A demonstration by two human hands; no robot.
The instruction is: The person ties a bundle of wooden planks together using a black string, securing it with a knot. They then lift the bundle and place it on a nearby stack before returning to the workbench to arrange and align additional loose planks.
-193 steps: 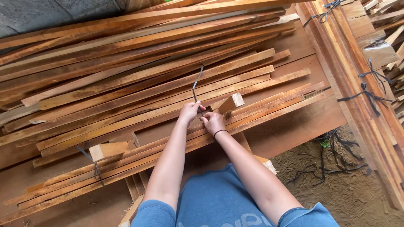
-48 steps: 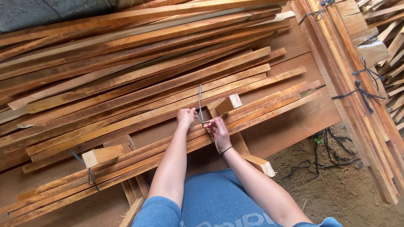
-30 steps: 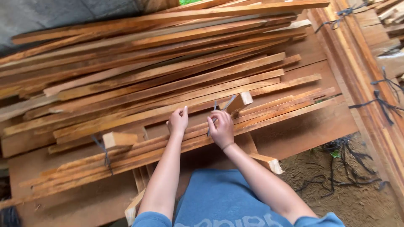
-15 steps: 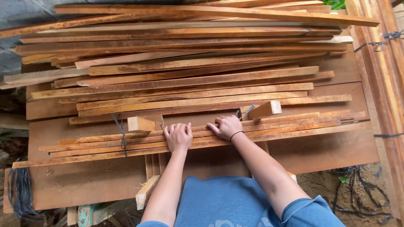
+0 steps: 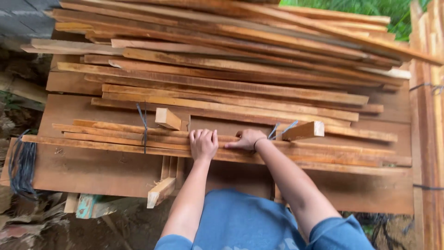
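a person in a blue shirt (image 5: pixel 245 222) leans over a wide wooden board (image 5: pixel 92 162) stacked with long wooden slats. the left hand (image 5: pixel 203 144) lies palm down, fingers straight and close together, flat on a bundle of slats (image 5: pixel 115 134) that runs along the near edge of the board. the right hand (image 5: pixel 247 139) rests just beside it on the same bundle, fingers curled loosely against the wood, a dark band at the wrist; whether it grips anything cannot be told. a dark strap (image 5: pixel 143 127) wraps the bundle toward its left end, and a second strap (image 5: pixel 280 129), its loose ends sticking up, sits just right of the right hand. a short wooden block (image 5: pixel 167 118) lies on the bundle just above the left hand, and another short block (image 5: pixel 303 130) lies tilted beside the second strap. a larger loose pile of slats (image 5: pixel 231 60) covers the far part of the board, fanning toward its far right corner. under the near edge, a stub of wood (image 5: pixel 161 191) juts out near the left forearm. a coil of dark straps (image 5: pixel 21 166) hangs at the board's left edge, and more stacked timber (image 5: pixel 428 139) stands along the right, with grass (image 5: pixel 370 7) showing beyond.
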